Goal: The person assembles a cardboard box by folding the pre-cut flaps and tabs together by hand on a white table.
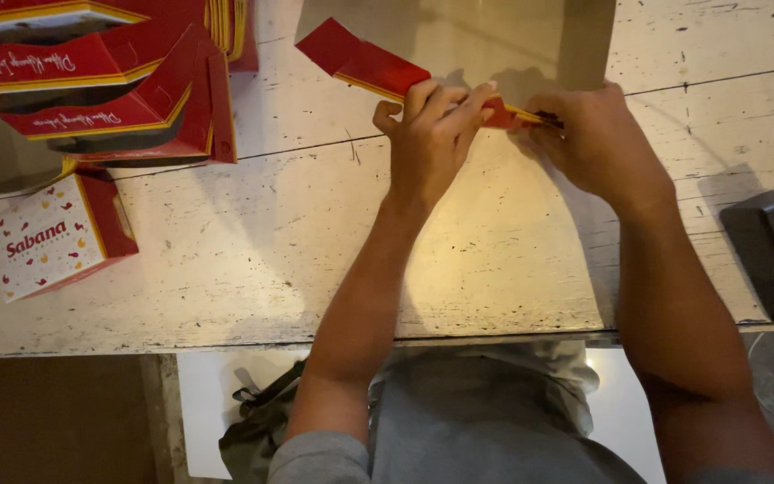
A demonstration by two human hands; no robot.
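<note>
Flat red cardboard box blank with a gold edge [365,64] is held at 12 o'clock over the worn white wooden surface [253,242]. Left hand [432,134] is closed around its middle; right hand [593,134] is pinched on its right end. Judged light, thin, easily creased: best gripped along folds and edges. Assembled red boxes [109,90] are stacked at 10 o'clock.

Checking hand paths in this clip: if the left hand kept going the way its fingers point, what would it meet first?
The left hand points toward the right hand along the red carton blank it grips; the right hand's fingers likely come first.
</note>
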